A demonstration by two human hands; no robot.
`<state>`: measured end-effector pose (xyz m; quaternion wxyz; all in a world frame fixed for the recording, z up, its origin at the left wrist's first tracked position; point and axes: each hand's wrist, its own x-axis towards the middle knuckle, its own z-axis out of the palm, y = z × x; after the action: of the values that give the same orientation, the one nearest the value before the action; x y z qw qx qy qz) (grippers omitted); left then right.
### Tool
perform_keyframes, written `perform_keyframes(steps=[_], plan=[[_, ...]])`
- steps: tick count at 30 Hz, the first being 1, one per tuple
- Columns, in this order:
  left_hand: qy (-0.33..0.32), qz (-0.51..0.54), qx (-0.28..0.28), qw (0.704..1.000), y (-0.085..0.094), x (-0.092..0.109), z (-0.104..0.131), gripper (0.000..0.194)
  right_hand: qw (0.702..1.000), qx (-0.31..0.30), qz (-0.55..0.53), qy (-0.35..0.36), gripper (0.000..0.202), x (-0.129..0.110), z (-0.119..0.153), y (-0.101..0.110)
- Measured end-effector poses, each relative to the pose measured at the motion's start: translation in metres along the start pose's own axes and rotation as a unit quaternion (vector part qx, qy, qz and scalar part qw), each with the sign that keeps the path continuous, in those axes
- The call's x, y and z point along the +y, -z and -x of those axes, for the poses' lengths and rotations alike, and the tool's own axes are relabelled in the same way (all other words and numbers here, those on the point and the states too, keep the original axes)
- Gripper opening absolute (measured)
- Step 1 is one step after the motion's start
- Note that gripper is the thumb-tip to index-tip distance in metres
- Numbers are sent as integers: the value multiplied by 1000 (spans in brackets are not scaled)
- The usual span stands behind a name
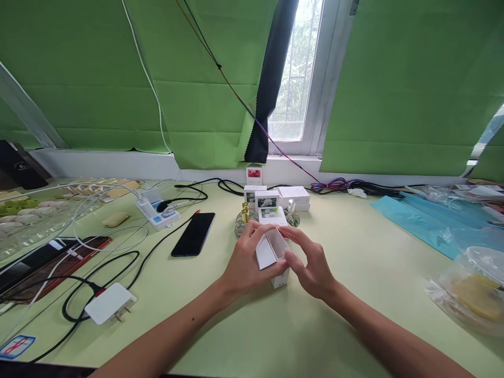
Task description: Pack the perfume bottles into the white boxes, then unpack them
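Between both hands, a small white box (280,280) stands upright on the pale green table, its top open and its flap tilted to the left. My left hand (246,258) grips the box and flap from the left side. From the right, my right hand (313,262) holds the box edge with thumb and fingers. Just behind are a glass bottle with a gold cap (241,224), another with a silver cap (292,216), and white boxes with flower pictures (267,200). The inside of the held box looks empty as far as it shows.
A black phone (193,234) lies to the left, near a power strip (156,211), a white charger (111,303) and looping cables. At the right are a blue plastic sheet (413,220) and a bagged clear container (478,294). Egg trays sit far left.
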<state>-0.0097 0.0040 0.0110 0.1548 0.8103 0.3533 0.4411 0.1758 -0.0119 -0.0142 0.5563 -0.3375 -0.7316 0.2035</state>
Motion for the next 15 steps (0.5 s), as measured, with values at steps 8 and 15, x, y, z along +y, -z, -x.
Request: perform_keyframes(steps=[8,15], plan=[[-10,15,-5,1000,-3,2,1,64,1000,-4,-8,-6,46,-7,0,-3],[-4,27,3,1000,-8,1,5,70,999,-15,-24,-30,52,-7,-1,-4]])
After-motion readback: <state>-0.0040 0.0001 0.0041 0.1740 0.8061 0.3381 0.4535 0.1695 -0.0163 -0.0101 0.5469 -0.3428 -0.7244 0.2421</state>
